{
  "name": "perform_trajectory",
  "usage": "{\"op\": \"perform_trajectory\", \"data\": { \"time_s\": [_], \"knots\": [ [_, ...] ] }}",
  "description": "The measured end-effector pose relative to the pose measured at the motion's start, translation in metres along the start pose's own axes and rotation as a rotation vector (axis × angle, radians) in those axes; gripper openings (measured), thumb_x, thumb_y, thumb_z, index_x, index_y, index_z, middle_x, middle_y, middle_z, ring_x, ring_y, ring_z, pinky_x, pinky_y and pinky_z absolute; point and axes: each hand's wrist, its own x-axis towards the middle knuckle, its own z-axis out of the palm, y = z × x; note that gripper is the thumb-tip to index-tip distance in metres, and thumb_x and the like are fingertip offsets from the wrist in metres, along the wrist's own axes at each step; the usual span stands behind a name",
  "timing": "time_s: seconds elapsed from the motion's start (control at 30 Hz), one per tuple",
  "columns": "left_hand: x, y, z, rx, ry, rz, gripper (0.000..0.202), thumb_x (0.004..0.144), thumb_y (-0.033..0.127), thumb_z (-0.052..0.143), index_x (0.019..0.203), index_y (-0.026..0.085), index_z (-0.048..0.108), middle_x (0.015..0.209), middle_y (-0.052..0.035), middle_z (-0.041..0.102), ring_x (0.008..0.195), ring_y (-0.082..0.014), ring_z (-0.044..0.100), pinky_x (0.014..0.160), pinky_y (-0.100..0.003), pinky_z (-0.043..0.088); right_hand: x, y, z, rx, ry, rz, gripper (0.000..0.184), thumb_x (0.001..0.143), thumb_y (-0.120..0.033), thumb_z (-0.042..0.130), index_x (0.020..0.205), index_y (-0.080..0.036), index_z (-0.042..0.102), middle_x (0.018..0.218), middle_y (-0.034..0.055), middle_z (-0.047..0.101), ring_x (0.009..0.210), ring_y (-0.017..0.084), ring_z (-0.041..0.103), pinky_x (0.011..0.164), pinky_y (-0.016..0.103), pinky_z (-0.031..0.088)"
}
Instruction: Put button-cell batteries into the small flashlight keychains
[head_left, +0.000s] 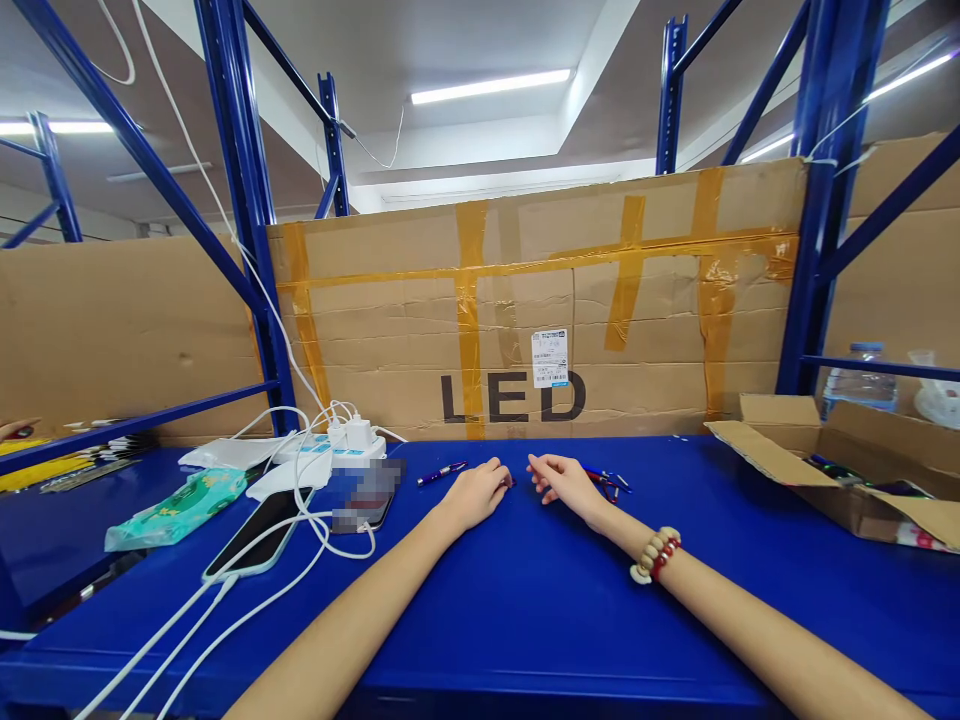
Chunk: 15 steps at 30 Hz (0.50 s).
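Observation:
My left hand (pixel 476 492) rests on the blue tabletop (pixel 510 610), palm down with fingers curled. A small dark red bit shows at its fingertips, too little to name. To its left lies a dark blue pen (pixel 442 473). My right hand (pixel 566 484), with a beaded bracelet (pixel 655 555) on the wrist, is held just across from the left one. Its fingers are loosely bent and apart, and nothing shows between them. Behind that hand lie several small blue and red pen-like pieces (pixel 613 482), partly covered by it.
On the left, white cables (pixel 319 540) run over a phone (pixel 262 535) to a power strip (pixel 360 450), beside a green tissue pack (pixel 180 508). At right stands an open cardboard box (pixel 832 490) containing pens. A cardboard panel (pixel 390 330) and blue posts (pixel 236 110) close the back.

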Motion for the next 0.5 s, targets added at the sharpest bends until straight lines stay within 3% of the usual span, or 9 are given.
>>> {"op": "perform_trajectory", "data": {
  "time_s": [0.1,0.23,0.4,0.5],
  "knots": [
    [-0.001,0.000,0.001,-0.034,0.007,0.021,0.016,0.087,0.017,0.038,0.096,0.020,0.051,0.097,-0.0017,0.056,0.084,-0.0137,0.058,0.075,-0.023,0.046,-0.005,-0.007,-0.002,0.210,-0.196,0.083,0.043,0.080,-0.059,0.041,0.064,-0.019,0.038,0.058,-0.0038,0.037,0.050,0.008,0.040,0.047,0.022,0.040],
    [-0.001,0.000,0.003,-0.059,0.023,0.023,0.015,0.086,0.017,0.038,0.096,0.019,0.050,0.096,-0.0029,0.056,0.084,-0.0149,0.058,0.075,-0.025,0.046,-0.011,-0.014,-0.006,0.356,-0.444,0.165,0.050,0.074,-0.062,0.050,0.059,-0.020,0.028,0.054,-0.0081,0.025,0.044,0.004,0.026,0.043,0.019,0.032],
    [0.000,-0.001,0.003,-0.074,0.025,0.021,0.014,0.086,0.018,0.039,0.094,0.019,0.050,0.095,-0.0031,0.056,0.084,-0.0151,0.058,0.076,-0.026,0.046,-0.010,-0.013,-0.008,0.516,-0.664,0.264,0.050,0.074,-0.057,0.056,0.059,-0.019,0.027,0.053,-0.0091,0.024,0.044,0.003,0.021,0.043,0.017,0.025],
    [0.000,-0.001,0.003,-0.083,0.022,0.024,0.014,0.086,0.019,0.038,0.094,0.019,0.050,0.096,-0.0034,0.056,0.086,-0.0156,0.058,0.077,-0.026,0.046,-0.010,-0.012,-0.008,0.551,-0.717,0.289,0.048,0.075,-0.055,0.055,0.059,-0.019,0.029,0.053,-0.0089,0.025,0.044,0.004,0.021,0.044,0.017,0.025]
  ]
}}
